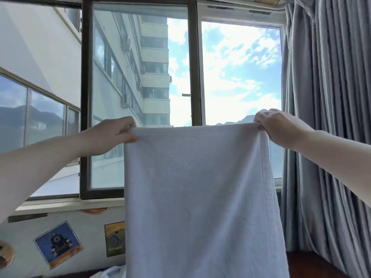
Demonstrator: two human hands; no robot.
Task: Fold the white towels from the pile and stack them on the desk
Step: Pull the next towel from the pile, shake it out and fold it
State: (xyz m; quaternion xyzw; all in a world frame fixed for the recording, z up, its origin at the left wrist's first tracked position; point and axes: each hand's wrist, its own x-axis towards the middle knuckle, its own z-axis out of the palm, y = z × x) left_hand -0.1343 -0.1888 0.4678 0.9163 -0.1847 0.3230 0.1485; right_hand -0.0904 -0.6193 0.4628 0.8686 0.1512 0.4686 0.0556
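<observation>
The left hand (112, 133) pinches the towel's (198, 197) top left corner; the right hand (279, 127) pinches its top right corner. The white towel hangs flat and smooth across the centre and lower middle of the frame, top edge stretched level. Both arms reach forward, raised before the window (140, 77).

The towel (200, 197) is plain white, without pattern. Right of it, the curtain (329, 117) is silvery grey in vertical pleats; left of it, the window frame (85, 117) is dark brown. Below-left, a sticker (58, 244) is deep blue, edged orange.
</observation>
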